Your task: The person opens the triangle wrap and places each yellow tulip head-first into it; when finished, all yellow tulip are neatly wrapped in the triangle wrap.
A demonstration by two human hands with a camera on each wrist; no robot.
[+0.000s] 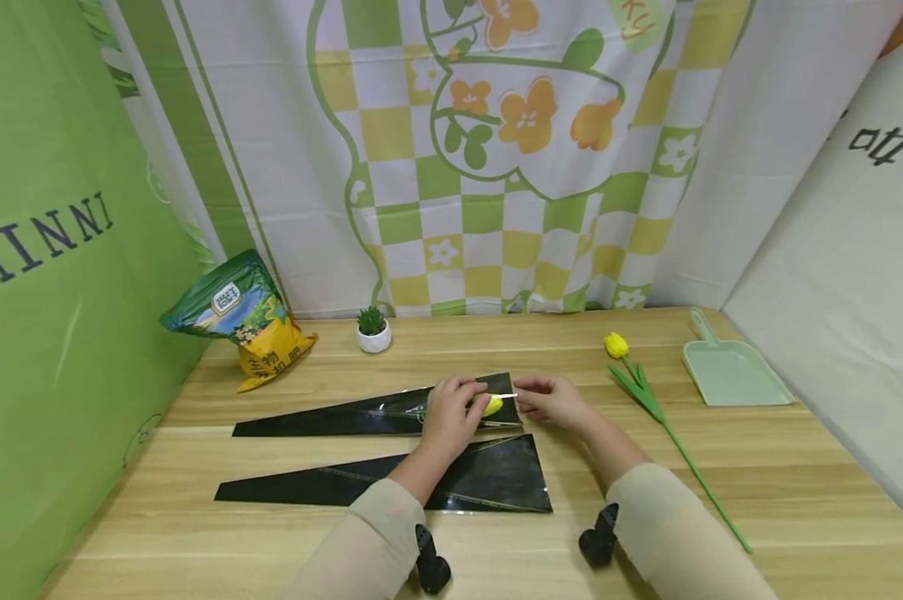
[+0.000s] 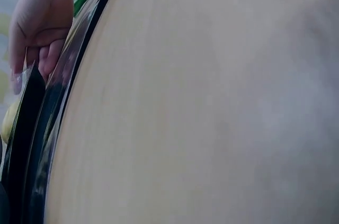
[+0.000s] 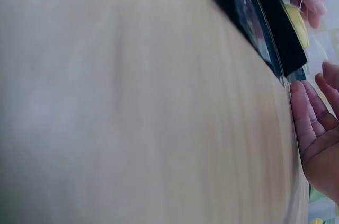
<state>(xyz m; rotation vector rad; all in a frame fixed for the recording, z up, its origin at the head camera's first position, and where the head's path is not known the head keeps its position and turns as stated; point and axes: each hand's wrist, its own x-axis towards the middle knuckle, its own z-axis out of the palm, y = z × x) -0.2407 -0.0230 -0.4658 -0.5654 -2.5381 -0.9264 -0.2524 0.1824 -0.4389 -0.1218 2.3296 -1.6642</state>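
A black flower sleeve (image 1: 391,411) with a glossy clear front lies on the table, and a yellow tulip (image 1: 492,406) shows at its wide right end. My left hand (image 1: 455,408) rests on the sleeve beside the tulip head, thumb and fingers on either side of the bloom. At the sleeve's right edge is my right hand (image 1: 552,400), its fingertips at the end of a thin white strip (image 1: 506,395). In the right wrist view the right hand's fingers (image 3: 302,107) are mostly straight, with the thumb side apart from them. A second black sleeve (image 1: 496,475) lies in front, partly under my left forearm.
Right of the hands lies another yellow tulip (image 1: 654,408) with a long green stem. A pale green dustpan (image 1: 736,372) is behind it. Along the back stand a small potted succulent (image 1: 374,333) and a green and yellow bag (image 1: 252,321), before a patterned curtain (image 1: 496,208).
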